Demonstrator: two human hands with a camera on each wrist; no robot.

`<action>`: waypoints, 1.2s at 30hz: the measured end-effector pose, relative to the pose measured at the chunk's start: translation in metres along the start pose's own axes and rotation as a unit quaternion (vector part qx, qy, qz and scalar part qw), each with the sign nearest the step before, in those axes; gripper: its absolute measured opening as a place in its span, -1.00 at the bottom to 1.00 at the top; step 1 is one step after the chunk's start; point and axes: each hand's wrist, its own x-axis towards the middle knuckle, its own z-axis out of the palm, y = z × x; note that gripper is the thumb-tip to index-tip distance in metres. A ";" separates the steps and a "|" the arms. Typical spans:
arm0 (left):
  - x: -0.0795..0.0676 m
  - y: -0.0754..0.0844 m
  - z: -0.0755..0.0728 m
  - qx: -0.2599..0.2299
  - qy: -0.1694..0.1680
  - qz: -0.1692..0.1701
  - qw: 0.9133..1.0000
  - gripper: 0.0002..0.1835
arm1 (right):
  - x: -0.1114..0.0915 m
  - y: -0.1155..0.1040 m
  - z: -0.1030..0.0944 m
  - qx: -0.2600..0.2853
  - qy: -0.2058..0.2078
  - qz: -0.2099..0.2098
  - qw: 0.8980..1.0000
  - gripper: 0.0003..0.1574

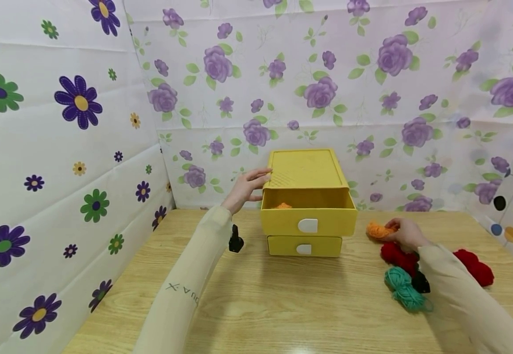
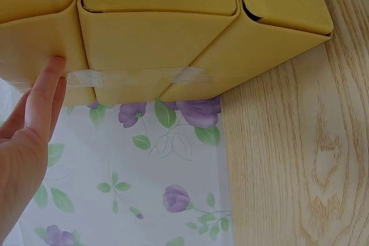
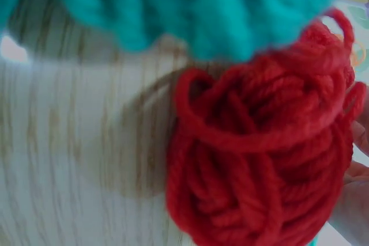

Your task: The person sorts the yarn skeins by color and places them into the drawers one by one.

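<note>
A yellow two-drawer box [image 1: 307, 169] stands on the table with its upper drawer [image 1: 283, 222] pulled out. Inside that drawer a bit of orange yarn [image 1: 283, 206] shows. My left hand [image 1: 246, 189] rests its extended fingers against the box's left side; the left wrist view shows a fingertip touching the yellow wall [image 2: 155, 44]. Over on the right, my right hand [image 1: 408, 233] pinches a small bundle of orange yarn [image 1: 378, 231] at table level. Just below this hand lie a red yarn bundle [image 1: 398, 256], large in the right wrist view, and a teal yarn bundle [image 1: 404, 289].
Another red yarn bundle [image 1: 475, 267] lies beyond the right forearm. The lower drawer [image 1: 283, 246] is closed. Flowered cloth [image 1: 221, 113] hangs behind the wooden table [image 1: 300, 305] and along its left side.
</note>
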 end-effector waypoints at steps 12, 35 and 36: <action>0.009 -0.014 -0.003 0.007 0.007 0.005 1.000 -0.55 | -0.006 -0.005 -0.010 0.006 0.031 -0.021 0.999 -0.67; 0.015 -0.023 -0.004 0.016 0.025 0.011 1.000 -0.56 | -0.012 -0.036 -0.025 0.025 0.037 -0.036 0.998 -0.63; 0.015 -0.023 -0.004 0.016 0.026 0.012 0.999 -0.56 | -0.012 -0.038 -0.026 0.028 0.036 -0.034 0.998 -0.62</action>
